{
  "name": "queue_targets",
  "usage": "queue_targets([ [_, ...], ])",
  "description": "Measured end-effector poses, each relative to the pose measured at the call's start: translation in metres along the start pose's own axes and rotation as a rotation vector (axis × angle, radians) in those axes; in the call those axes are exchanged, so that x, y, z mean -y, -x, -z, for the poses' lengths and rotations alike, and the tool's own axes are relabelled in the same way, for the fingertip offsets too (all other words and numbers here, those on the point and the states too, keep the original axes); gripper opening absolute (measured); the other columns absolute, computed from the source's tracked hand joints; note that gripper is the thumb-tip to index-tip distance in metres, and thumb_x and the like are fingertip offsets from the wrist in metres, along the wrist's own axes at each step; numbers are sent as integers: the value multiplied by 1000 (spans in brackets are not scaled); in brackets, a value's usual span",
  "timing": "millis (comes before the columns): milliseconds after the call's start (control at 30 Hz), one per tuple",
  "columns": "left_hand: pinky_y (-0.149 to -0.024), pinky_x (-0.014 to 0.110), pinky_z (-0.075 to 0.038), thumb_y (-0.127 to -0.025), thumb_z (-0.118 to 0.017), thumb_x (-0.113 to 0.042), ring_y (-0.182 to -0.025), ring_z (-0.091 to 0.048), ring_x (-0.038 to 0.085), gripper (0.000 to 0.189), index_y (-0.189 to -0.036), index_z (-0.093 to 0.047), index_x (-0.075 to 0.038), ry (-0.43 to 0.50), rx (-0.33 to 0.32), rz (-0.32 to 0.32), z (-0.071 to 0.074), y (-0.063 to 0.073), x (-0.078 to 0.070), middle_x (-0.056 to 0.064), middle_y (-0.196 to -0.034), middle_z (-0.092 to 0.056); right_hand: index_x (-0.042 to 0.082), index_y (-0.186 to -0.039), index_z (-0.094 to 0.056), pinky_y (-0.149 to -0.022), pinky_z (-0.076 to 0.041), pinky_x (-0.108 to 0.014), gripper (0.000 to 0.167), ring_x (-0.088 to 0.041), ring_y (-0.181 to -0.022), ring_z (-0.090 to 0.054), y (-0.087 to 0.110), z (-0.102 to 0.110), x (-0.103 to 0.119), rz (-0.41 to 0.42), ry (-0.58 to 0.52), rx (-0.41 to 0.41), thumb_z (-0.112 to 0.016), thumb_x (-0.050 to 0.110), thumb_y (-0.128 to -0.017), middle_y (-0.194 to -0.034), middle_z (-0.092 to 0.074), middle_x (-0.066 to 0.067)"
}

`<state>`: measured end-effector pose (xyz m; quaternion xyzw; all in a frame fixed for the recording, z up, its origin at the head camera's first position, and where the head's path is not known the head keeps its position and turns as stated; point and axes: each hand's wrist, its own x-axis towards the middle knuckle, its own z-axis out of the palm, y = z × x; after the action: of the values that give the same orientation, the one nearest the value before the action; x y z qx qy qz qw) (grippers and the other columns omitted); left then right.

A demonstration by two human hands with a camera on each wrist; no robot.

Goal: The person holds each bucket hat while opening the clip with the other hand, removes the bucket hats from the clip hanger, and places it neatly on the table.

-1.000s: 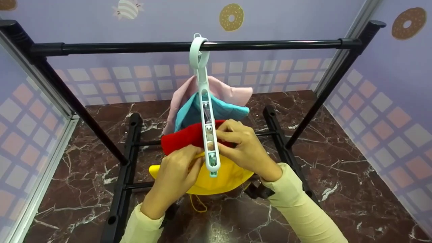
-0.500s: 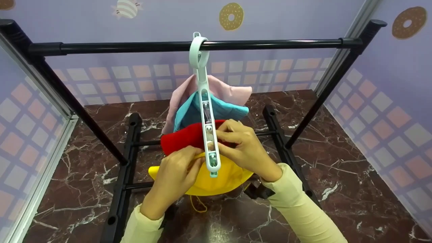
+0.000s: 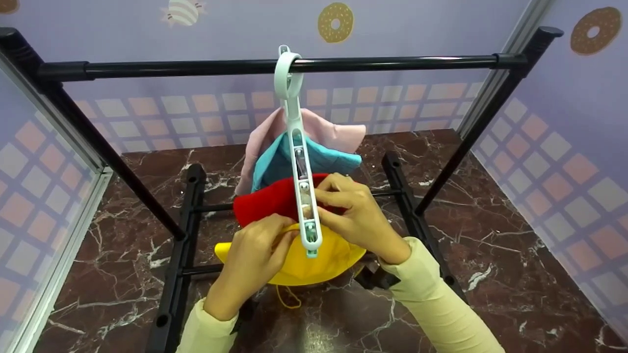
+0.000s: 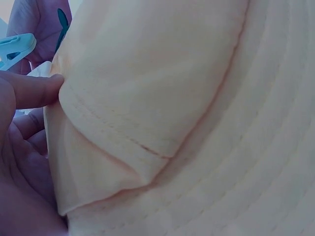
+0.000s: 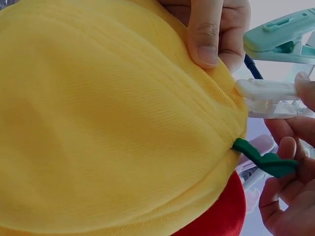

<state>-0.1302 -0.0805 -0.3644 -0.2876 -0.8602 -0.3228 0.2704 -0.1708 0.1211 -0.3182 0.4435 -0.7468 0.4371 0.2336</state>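
A yellow hat (image 3: 314,262) with a green leaf-shaped tab (image 5: 268,162) at its crown hangs below the near end of a white clip hanger (image 3: 294,110). My left hand (image 3: 257,247) pinches the hat's fabric near the crown, thumb on the outside. In the right wrist view, my right hand (image 5: 293,196) pinches a white clothespin (image 5: 270,91) whose tip meets the hat's crown. A mint-green clothespin (image 5: 278,42) sits beside it at the hanger's end. The hat looks pale in the left wrist view and fills most of it.
The hanger's ring loops over a black rail (image 3: 392,63) of a standing rack. Behind the yellow hat hang red (image 3: 267,198), blue (image 3: 274,164) and pink (image 3: 333,130) cloth items. Rack feet (image 3: 184,245) stand on a dark marble floor (image 3: 515,235), with patterned walls around.
Very little differs. My left hand and the yellow hat have sunk slightly, while my right hand stays at the clothespin.
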Motion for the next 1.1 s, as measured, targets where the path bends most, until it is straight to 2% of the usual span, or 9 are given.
queue_targets([
  [333, -68, 26, -55, -85, -72, -10, -70, -62, 14, 10, -94, -67, -9, 4, -7, 7, -1, 2, 1, 0, -86, -69, 3, -101, -74, -69, -43, -27, 19, -17, -78, -53, 1, -2, -1, -16, -18, 6, -74, 7, -82, -82, -60, -5],
  [900, -66, 25, -54, -85, -72, -11, -67, -59, 13, 10, -93, -67, -8, 0, -5, 1, -2, 6, 5, 0, -83, -67, 2, -103, -73, -67, -44, -26, 20, -17, -74, -51, 2, -2, 1, -47, -69, 27, -72, 8, -85, -80, -57, -8],
  [1100, -60, 23, -49, -85, -73, -12, -62, -52, 10, 10, -92, -67, -9, -3, 0, 10, -3, 7, 6, -1, -80, -65, 2, -104, -72, -68, -44, -27, 21, -17, -75, -51, 2, -2, 1, -57, -75, 41, -73, 5, -83, -79, -56, -8],
])
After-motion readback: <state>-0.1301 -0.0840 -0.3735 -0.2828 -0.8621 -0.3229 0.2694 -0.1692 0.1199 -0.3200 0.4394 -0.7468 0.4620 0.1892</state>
